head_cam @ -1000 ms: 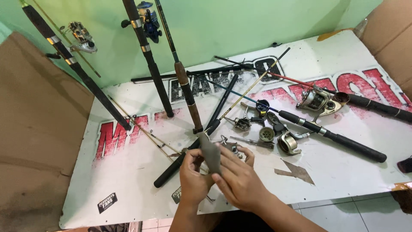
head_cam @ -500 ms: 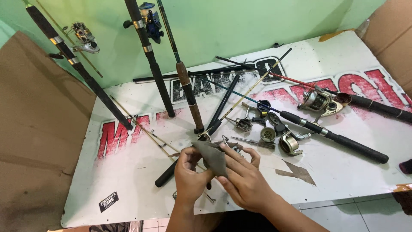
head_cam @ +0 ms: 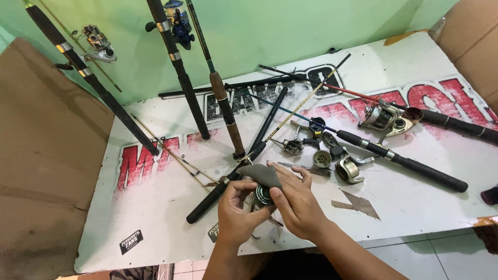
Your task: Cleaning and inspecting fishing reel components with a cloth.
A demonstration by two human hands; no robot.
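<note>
Your left hand [head_cam: 236,210] is curled around a small round metal spool [head_cam: 262,196], dark and shiny with ribbed edges, held just above the near edge of the desk [head_cam: 155,207]. Your right hand [head_cam: 295,202] presses a soft, limp grey-brown cloth [head_cam: 261,174] over the top of that spool, fingers spread flat along the fabric, thumb pinching its near edge.

The desk is a flat white board with worn, flaking red and black lettering. Rough brown cardboard [head_cam: 46,155] flanks it on the left.

Three rods lean upright against the smooth green wall at the far left: two thick matte black ones, and a thin one with a brown cork-like grip [head_cam: 228,122]. Two of these carry spinning reels high up, one silvery [head_cam: 96,44], one dark blue [head_cam: 179,23].

Lying to the right is a black foam-handled rod [head_cam: 410,166] and another carrying a glossy silver reel [head_cam: 384,119]. Between them and your hands sits a scatter of small metal reel parts, among them a pale cylindrical spool [head_cam: 322,158] and a curved chrome housing [head_cam: 348,170].
</note>
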